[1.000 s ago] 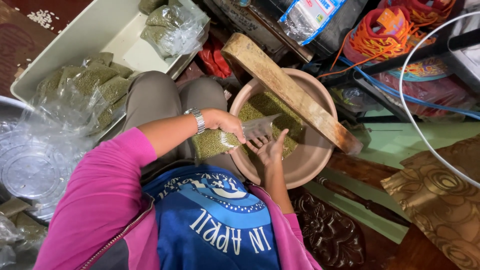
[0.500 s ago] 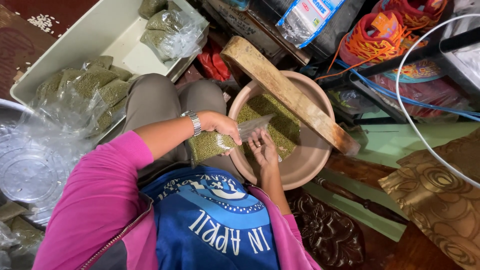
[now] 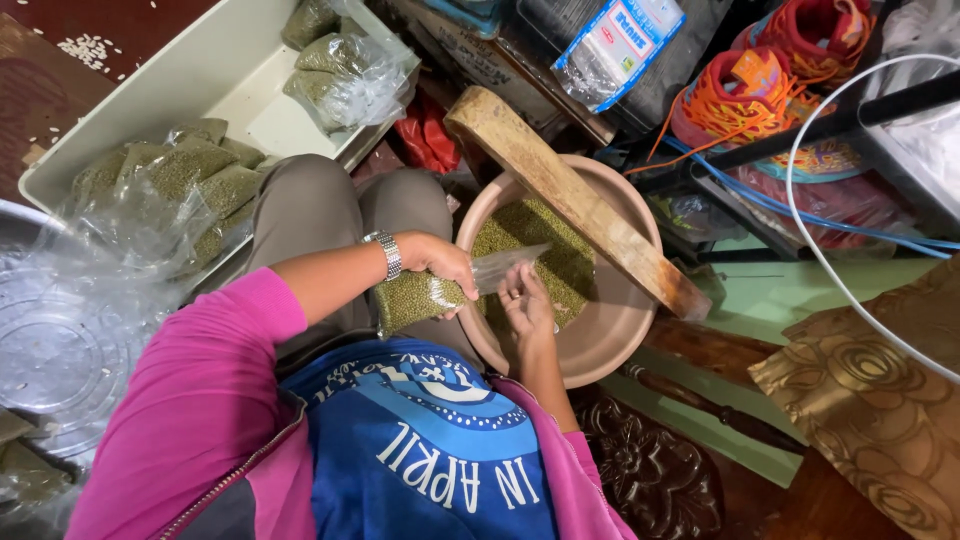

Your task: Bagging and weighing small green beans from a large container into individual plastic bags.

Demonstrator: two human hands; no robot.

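Observation:
My left hand, with a metal watch on its wrist, grips a small clear plastic bag partly filled with green beans. The bag's empty top end sticks out over a tan round basin that holds more green beans. My right hand sits just under that open end, fingers curled and touching the plastic. Both hands are over the basin's near rim, above my lap.
A wooden plank lies across the basin. A cream tray to the left holds several filled bean bags. Clear plastic lids and loose bags lie far left. Orange shoes, cables and packets crowd the top right.
My right hand's fingers, spread wide a second ago, have drawn together and moved up against the bag's open end. My left hand keeps its hold on the bag.

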